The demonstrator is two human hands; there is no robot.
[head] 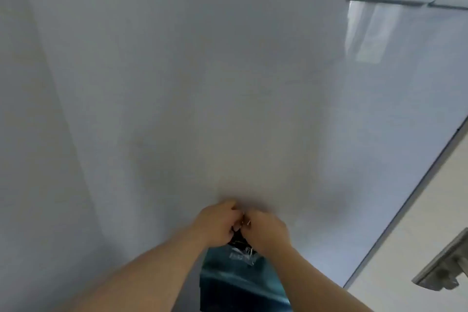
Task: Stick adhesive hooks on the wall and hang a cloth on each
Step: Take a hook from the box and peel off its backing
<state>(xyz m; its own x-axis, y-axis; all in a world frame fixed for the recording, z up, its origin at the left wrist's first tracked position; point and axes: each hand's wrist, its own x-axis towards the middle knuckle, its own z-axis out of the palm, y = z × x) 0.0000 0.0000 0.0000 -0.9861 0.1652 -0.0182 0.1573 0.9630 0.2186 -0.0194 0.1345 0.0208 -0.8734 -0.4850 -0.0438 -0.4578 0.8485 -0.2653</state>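
My left hand (217,223) and right hand (266,232) sat knuckle to knuckle low against the white wall (177,83). The fingers of both were curled in, pinching the dark top edge of the teal cloth (240,284), which hung straight down between my forearms. I could not make out the hook itself; if it was there, my fingers hid it. A crinkle of clear plastic (244,256) lay on the cloth just below my hands. To do this well, I judged I should find the hook's tip by feel, open the cloth's edge enough to pass over it, and seat it fully. I should load it downward only, never outward from the wall, lest the adhesive peel.
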